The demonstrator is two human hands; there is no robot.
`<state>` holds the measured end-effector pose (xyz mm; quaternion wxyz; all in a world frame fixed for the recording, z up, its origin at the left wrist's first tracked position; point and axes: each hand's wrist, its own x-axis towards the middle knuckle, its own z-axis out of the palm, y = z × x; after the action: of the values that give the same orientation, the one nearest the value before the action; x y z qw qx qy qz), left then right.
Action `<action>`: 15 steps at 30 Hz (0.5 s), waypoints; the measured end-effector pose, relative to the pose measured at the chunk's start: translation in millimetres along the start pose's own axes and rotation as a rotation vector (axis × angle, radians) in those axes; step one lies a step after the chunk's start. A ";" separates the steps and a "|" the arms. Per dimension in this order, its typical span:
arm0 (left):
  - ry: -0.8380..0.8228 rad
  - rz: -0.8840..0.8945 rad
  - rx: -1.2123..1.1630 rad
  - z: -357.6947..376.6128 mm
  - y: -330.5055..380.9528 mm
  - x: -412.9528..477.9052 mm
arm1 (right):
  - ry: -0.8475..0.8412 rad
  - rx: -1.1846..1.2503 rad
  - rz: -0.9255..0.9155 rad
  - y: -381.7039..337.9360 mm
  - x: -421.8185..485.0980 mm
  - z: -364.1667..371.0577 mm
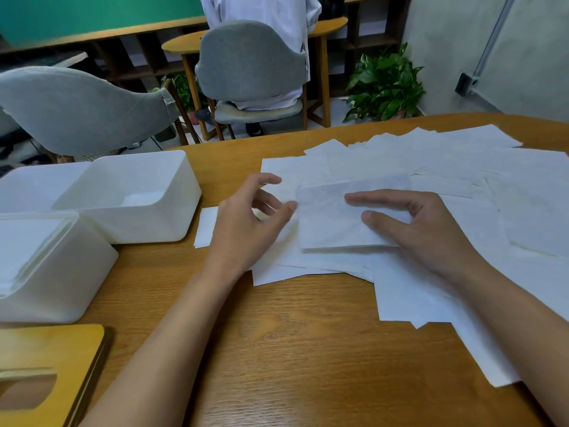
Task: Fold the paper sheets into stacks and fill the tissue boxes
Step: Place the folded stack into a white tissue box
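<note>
One folded sheet (332,224) lies atop loose paper sheets (480,167). Right hand (431,232) presses it, fingers straight; left hand (246,226), loosely curled and holding nothing, touches its edge.

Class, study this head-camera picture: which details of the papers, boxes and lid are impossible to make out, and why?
Head view: sheet count in the folded stack, layers too thin to count; the right hand covers its right end.
Head view: the small sheet, right part hidden under the left hand.
Head view: the wooden lid, outline cut off by the frame's bottom-left corner.
</note>
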<state>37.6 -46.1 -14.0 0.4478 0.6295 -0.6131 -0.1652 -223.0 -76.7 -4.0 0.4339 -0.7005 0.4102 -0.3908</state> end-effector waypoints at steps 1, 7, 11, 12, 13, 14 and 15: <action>-0.012 0.022 0.097 -3.0 -6.2 2.0 | 0.019 -0.007 0.003 1.8 0.6 0.7; -0.182 0.040 0.278 2.5 -24.2 4.7 | 0.149 -0.027 0.006 2.7 1.9 1.1; -0.111 0.077 0.312 3.5 -26.7 8.2 | 0.181 -0.028 0.004 2.7 1.8 -1.0; -0.093 0.095 0.321 3.7 -27.8 8.6 | 0.181 -0.025 0.006 2.7 1.9 -0.4; -0.075 0.114 0.331 4.6 -29.2 8.5 | 0.182 -0.021 0.007 2.7 1.9 0.3; -0.051 0.138 0.342 5.8 -30.1 8.1 | 0.183 -0.016 0.006 2.7 1.9 1.0; -0.024 0.161 0.356 7.1 -31.5 7.9 | 0.187 -0.009 0.006 3.0 1.9 1.5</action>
<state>53.4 -60.7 -39.3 0.3339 0.6457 -0.6862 -0.0252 -221.6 -78.9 -6.9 0.3917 -0.6617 0.4527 -0.4515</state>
